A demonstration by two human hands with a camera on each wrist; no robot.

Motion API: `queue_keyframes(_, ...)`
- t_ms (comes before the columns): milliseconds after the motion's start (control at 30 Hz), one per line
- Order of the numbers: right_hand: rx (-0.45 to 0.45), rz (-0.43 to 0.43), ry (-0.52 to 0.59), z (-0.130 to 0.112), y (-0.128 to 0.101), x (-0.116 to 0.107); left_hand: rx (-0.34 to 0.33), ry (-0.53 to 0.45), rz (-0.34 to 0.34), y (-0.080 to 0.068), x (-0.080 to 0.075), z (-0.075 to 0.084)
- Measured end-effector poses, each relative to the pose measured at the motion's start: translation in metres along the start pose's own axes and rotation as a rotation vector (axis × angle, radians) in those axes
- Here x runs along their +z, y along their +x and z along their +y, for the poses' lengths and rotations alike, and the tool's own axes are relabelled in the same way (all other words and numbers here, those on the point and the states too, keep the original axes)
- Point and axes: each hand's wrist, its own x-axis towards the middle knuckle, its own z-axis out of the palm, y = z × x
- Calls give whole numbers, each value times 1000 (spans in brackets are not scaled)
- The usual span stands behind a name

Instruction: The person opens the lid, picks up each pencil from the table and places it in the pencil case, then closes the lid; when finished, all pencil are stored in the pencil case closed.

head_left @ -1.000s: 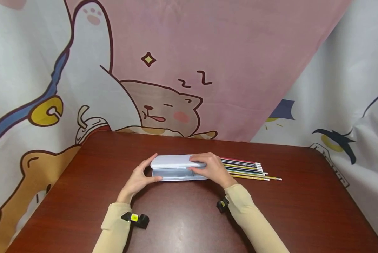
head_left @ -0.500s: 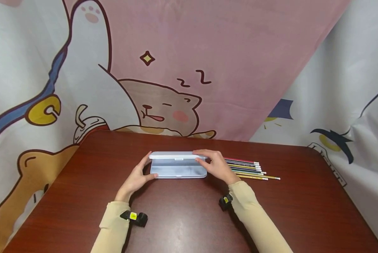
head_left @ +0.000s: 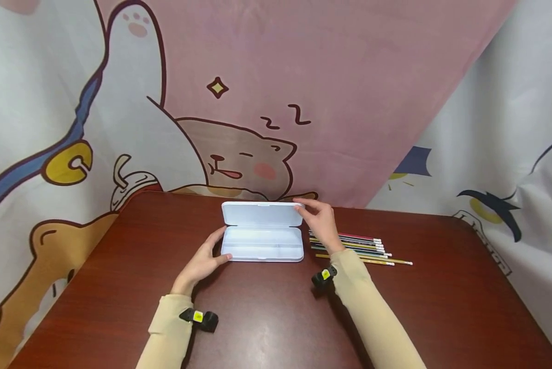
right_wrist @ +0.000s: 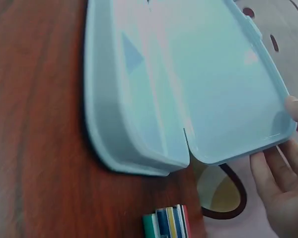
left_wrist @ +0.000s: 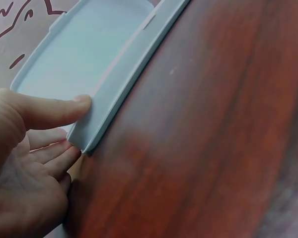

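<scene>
A pale, light-blue-white pencil case (head_left: 252, 253) lies on the table with its lid (head_left: 262, 214) raised at the back. Its inside shows a long divider and no pencils. My left hand (head_left: 202, 264) grips the case's left end; in the left wrist view the thumb presses the front wall (left_wrist: 102, 116) near the corner and the fingers are behind. My right hand (head_left: 321, 220) pinches the lid's upper right corner, thumb on the inner face and fingers behind, as the right wrist view shows with the lid (right_wrist: 228, 84).
Several pencils (head_left: 359, 248) with white-tipped ends lie in a row right of the case, their ends (right_wrist: 169, 223) near it. The brown table (head_left: 266, 312) reaches a printed cloth (head_left: 349, 102) at the back and sides.
The lid has swung up and back from nearly closed to standing raised. My right hand has moved up and away with it. The left hand stays at the case's left end.
</scene>
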Motion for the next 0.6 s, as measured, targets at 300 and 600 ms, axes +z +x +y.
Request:
queue_keyframes(300,209,45,161,7,12,-4,-50,60,-75,3,-2,5)
queue_keyframes(600,234,36,159,13,25,-4,-48,29,-156,4,-4,6)
